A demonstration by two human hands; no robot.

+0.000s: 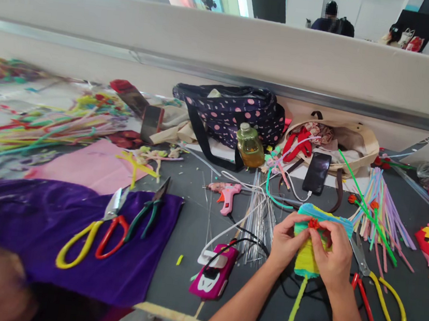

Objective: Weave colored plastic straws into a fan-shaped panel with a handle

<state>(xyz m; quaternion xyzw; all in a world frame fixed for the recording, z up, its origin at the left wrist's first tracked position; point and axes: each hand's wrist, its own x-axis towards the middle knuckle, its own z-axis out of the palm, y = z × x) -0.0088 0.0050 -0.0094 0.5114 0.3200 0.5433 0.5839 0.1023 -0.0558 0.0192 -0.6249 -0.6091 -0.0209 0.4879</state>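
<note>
My left hand (pixel 286 238) and my right hand (pixel 334 250) meet at a small red piece (pixel 313 223), each pinching it between thumb and finger. Right beneath them lies a fuzzy piece with a yellow middle (pixel 307 255), blue-green edges and a yellow-green stem (pixel 298 301) pointing toward the table's front edge. Scissors with red and yellow handles (pixel 387 301) lie just right of my right hand, their blades partly behind it. Left of my left hand is a bundle of thin clear sticks (pixel 259 228).
A pink glue gun (pixel 228 196), a magenta device (pixel 216 272) and cables are left of my hands. Behind stand a bottle (pixel 250 146), a phone (pixel 316 173) and bags. Pastel stems (pixel 382 212) lie right. Scissors (pixel 92 229) and pliers (pixel 150 207) rest on purple cloth; a blurred person's arm is far left.
</note>
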